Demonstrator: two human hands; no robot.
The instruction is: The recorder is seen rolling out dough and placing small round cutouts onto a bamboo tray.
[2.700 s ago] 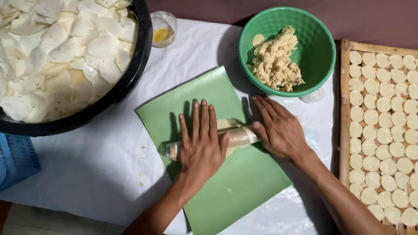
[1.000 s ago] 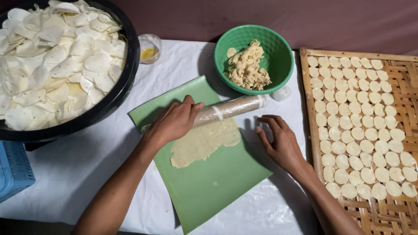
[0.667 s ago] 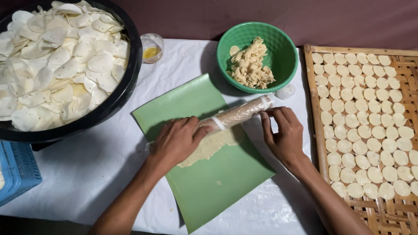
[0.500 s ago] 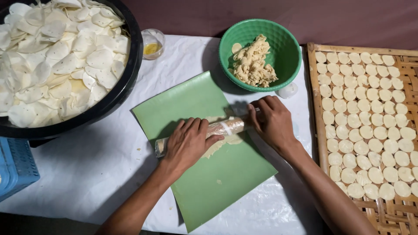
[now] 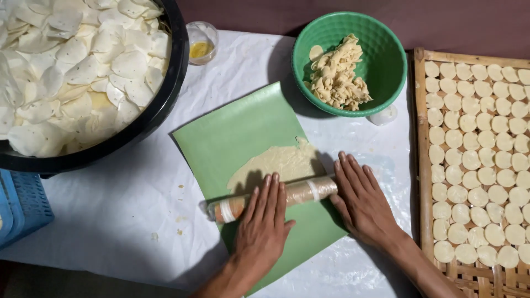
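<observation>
A plastic-wrapped rolling pin (image 5: 301, 191) lies across a green sheet (image 5: 243, 129) on the table. My left hand (image 5: 263, 225) rests flat on the pin's middle, fingers together and stretched out. My right hand (image 5: 360, 199) lies flat at the pin's right end, fingers extended. A thin flattened sheet of pale dough (image 5: 279, 163) spreads on the green sheet just beyond the pin.
A green bowl (image 5: 386, 72) with dough scraps stands at the back. A black basin (image 5: 165, 99) of white discs fills the left. A bamboo tray (image 5: 422, 165) with rows of round dough pieces lies right. A small glass (image 5: 200, 41) and a blue crate (image 5: 19, 207) are nearby.
The rolling pin has rolled back toward me from the far side of the dough, with both hands following it. The flattened dough now lies uncovered beyond the pin.
</observation>
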